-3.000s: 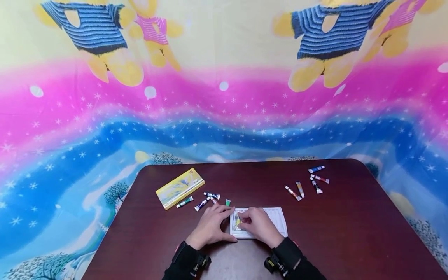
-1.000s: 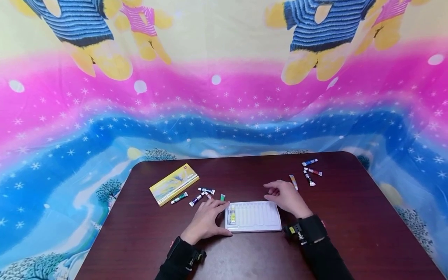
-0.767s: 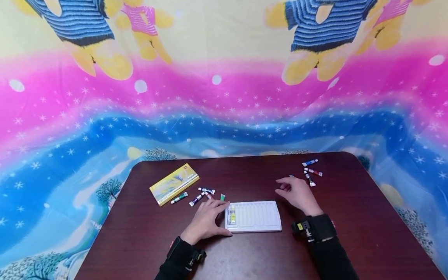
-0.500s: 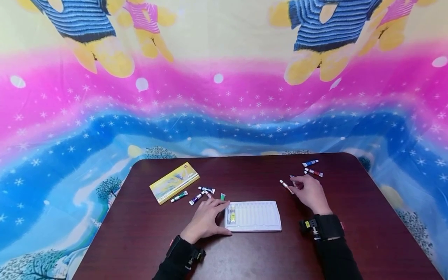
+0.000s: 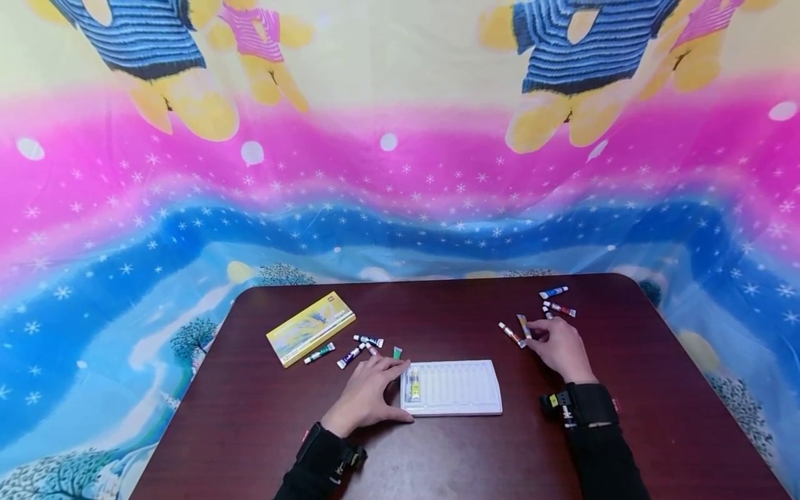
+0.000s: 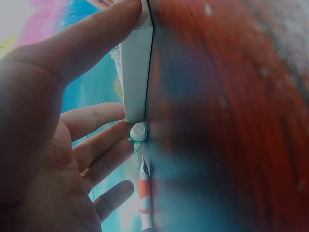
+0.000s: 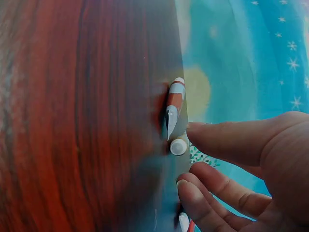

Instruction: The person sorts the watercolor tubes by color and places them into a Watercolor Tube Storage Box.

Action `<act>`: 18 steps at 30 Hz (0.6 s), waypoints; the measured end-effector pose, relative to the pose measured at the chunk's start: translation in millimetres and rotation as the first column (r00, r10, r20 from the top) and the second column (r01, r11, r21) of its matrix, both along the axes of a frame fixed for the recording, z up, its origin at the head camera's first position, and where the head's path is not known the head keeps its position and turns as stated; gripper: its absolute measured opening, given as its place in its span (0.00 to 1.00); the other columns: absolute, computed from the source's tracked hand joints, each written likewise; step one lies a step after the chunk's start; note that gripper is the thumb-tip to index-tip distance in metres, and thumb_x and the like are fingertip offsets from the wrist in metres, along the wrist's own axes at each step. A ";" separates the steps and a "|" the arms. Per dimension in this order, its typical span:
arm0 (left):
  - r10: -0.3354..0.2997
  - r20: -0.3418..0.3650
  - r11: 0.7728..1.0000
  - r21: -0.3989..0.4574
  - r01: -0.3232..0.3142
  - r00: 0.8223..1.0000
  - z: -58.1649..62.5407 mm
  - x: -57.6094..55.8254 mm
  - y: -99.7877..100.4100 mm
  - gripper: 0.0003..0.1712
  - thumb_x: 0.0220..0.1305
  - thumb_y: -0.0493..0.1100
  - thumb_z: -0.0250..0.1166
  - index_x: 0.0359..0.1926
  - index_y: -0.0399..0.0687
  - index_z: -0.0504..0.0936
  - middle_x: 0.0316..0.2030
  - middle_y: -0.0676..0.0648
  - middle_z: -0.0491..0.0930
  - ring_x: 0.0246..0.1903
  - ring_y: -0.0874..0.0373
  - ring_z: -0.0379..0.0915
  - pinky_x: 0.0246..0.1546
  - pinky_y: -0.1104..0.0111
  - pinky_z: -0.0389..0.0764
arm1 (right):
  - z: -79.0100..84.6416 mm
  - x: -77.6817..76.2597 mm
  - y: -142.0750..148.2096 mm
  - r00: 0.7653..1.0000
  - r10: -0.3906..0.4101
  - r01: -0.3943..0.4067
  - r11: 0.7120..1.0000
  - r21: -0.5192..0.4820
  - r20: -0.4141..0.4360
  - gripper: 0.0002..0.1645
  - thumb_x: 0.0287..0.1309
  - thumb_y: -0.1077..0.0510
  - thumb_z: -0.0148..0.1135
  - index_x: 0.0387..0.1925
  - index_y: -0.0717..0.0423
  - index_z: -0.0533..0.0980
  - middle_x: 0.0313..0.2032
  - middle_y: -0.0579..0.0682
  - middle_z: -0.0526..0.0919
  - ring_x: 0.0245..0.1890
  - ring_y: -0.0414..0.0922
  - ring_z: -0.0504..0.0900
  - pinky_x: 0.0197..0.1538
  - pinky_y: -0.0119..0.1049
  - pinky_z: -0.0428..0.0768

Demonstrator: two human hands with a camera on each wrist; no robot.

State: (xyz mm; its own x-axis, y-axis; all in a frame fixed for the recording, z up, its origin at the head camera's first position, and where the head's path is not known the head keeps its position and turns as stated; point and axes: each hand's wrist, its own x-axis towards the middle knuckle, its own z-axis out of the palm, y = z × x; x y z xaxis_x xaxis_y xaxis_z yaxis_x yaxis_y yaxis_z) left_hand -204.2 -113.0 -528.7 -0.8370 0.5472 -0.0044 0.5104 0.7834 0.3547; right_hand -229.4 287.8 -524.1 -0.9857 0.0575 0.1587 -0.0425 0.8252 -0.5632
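My left hand [image 5: 369, 396] rests at the left end of a white compartment tray [image 5: 450, 387], thumb at the near corner and index finger at the far one. The left wrist view shows its fingers spread and straight against the tray [image 6: 135, 72]. A yellow paint tube [image 5: 415, 384] lies in the leftmost part of the tray, beside a paler tube. Over on the right, my right hand [image 5: 562, 351] reaches to an ochre paint tube [image 5: 523, 326]. Thumb and fingers stand apart around its white cap [image 7: 178, 147] in the right wrist view. An orange paint tube [image 5: 512, 335] lies beside it.
Beyond my right hand lie a blue tube [image 5: 553, 292], a red tube [image 5: 559, 309] and a partly hidden black one. Left of the tray are a yellow box [image 5: 310, 328], a green tube [image 5: 320, 353], a purple tube [image 5: 351, 356] and several others. A printed cloth hangs behind the table.
My right hand has left the yellow tube in the tray and moved right to the loose tubes, shifting slightly further right at the end. My left hand has kept its place on the tray.
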 end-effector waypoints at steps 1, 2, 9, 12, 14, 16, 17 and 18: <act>-0.001 -0.002 1.000 0.002 0.001 1.000 0.1 0.2 0.0 0.58 0.47 0.71 0.79 0.76 0.54 0.71 0.69 0.50 0.74 0.70 0.49 0.66 0.70 0.47 0.66 | -0.6 -0.3 0.1 1.000 0.000 0.000 1.000 0.001 -0.003 0.20 0.60 0.63 0.72 0.54 0.65 0.84 0.45 0.66 0.81 0.37 0.54 0.83 0.36 0.45 0.79; -0.002 -0.005 1.000 0.004 0.002 1.000 0.2 0.3 -0.1 0.58 0.47 0.71 0.79 0.76 0.54 0.71 0.69 0.49 0.75 0.70 0.48 0.66 0.70 0.47 0.66 | -1.0 -0.6 0.1 1.000 0.001 -0.001 1.000 0.001 -0.008 0.20 0.60 0.63 0.72 0.54 0.65 0.84 0.45 0.66 0.81 0.36 0.54 0.83 0.36 0.45 0.79; -0.004 -0.018 1.000 0.007 0.005 1.000 -0.5 0.7 -1.4 0.57 0.47 0.70 0.79 0.75 0.55 0.71 0.69 0.49 0.75 0.69 0.49 0.67 0.69 0.48 0.67 | -5.1 -2.6 -1.1 1.000 0.013 -0.013 1.000 -0.003 -0.001 0.18 0.64 0.63 0.69 0.55 0.65 0.84 0.48 0.68 0.80 0.39 0.58 0.83 0.39 0.49 0.80; -0.005 -0.020 1.000 0.006 0.005 1.000 -0.8 0.3 -1.2 0.57 0.47 0.70 0.79 0.75 0.54 0.71 0.69 0.49 0.75 0.69 0.49 0.67 0.69 0.48 0.67 | -9.0 -3.5 -1.5 1.000 0.025 -0.025 1.000 0.001 0.013 0.17 0.67 0.63 0.65 0.55 0.65 0.84 0.51 0.69 0.80 0.48 0.64 0.81 0.46 0.56 0.79; -0.006 -0.023 1.000 0.005 0.006 1.000 -0.9 0.3 -0.8 0.57 0.47 0.70 0.79 0.75 0.54 0.71 0.69 0.50 0.75 0.69 0.49 0.67 0.69 0.48 0.67 | -11.7 -4.2 -1.4 1.000 0.028 -0.028 1.000 0.005 0.010 0.15 0.67 0.64 0.64 0.53 0.64 0.85 0.52 0.69 0.80 0.51 0.65 0.80 0.47 0.56 0.78; -0.004 -0.018 1.000 0.002 0.004 1.000 -1.1 0.3 -0.6 0.57 0.47 0.71 0.79 0.75 0.55 0.71 0.69 0.50 0.75 0.69 0.50 0.67 0.69 0.49 0.67 | -13.7 -4.4 -0.3 1.000 0.024 -0.024 1.000 0.001 -0.003 0.13 0.67 0.65 0.64 0.50 0.63 0.87 0.51 0.69 0.80 0.47 0.63 0.80 0.44 0.54 0.78; -0.005 -0.020 1.000 0.002 0.005 1.000 -1.2 0.2 -0.4 0.57 0.47 0.71 0.79 0.75 0.55 0.71 0.69 0.50 0.75 0.69 0.50 0.67 0.69 0.49 0.67 | -14.6 -4.5 0.4 1.000 0.017 -0.017 1.000 0.005 -0.013 0.12 0.66 0.65 0.64 0.48 0.62 0.87 0.50 0.68 0.81 0.45 0.61 0.80 0.42 0.52 0.77; -0.005 -0.019 1.000 0.002 0.005 1.000 -1.5 0.1 -0.3 0.57 0.47 0.71 0.79 0.75 0.55 0.71 0.69 0.50 0.75 0.69 0.50 0.67 0.69 0.49 0.67 | -15.1 -4.6 1.2 1.000 0.008 -0.007 1.000 0.010 -0.022 0.11 0.66 0.65 0.65 0.46 0.61 0.88 0.48 0.68 0.81 0.42 0.59 0.80 0.40 0.50 0.76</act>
State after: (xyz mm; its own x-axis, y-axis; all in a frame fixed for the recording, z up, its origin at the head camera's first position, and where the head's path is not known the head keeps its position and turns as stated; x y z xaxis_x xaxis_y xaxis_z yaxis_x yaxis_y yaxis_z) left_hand -204.1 -113.2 -530.1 -0.8339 0.5517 0.0126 0.5212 0.7799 0.3465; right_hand -234.0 289.0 -539.1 -0.9823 0.0484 0.1809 -0.0610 0.8306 -0.5536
